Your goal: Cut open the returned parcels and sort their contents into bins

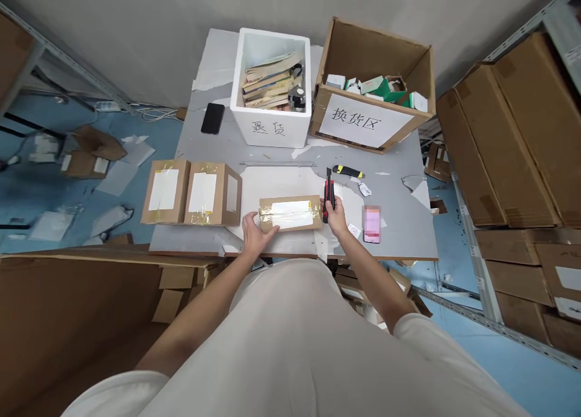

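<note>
A taped cardboard box [290,213] with a white label lies in front of me near the table's front edge. My left hand [256,234] grips its left end, thumb on the near side and fingers around the corner. In my right hand [336,216] is a red and black utility knife [328,193], pointing away from me, beside the box's right end. A second utility knife [348,171], black and yellow, lies just beyond it. To the left stand two more taped boxes, one [167,214] beside the other [233,210], both with white labels.
A white foam bin [272,129] holding paper packets and a cardboard carton [376,135] with small boxes stand at the back. A black phone [213,118] lies left, a lit phone [372,224] right. Crumpled paper [364,189] is nearby. Stacked cartons [503,138] line the right.
</note>
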Demonstrator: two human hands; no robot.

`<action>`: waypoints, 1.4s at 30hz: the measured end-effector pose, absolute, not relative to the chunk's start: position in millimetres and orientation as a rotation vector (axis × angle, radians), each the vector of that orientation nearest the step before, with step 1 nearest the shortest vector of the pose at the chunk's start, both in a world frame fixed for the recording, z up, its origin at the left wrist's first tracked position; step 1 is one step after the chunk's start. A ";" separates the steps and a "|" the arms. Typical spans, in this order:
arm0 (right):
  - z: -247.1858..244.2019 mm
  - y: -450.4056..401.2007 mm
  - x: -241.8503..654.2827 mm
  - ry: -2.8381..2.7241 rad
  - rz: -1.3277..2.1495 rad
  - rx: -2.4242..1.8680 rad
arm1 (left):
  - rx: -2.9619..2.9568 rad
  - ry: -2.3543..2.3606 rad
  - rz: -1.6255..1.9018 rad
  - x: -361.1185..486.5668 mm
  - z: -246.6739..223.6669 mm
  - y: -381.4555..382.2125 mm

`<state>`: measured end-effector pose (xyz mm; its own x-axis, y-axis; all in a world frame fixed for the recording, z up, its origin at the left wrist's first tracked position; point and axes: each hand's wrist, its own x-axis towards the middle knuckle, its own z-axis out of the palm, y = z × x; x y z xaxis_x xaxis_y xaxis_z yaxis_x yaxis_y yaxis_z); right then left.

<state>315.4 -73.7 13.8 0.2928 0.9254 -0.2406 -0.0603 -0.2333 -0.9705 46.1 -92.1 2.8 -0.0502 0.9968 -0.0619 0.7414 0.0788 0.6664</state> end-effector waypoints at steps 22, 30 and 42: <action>9.7 -151.7 364.2 -0.967 1.471 -1.638 | 2.503 1.426 -0.050 76.2 27.9 -40.6; 13.4 -139.2 374.1 -0.962 1.550 -1.641 | 2.481 1.428 -0.009 76.7 26.9 -34.8; 9.0 -138.0 370.0 -0.912 1.587 -1.593 | 2.476 1.422 0.069 75.8 25.9 -37.5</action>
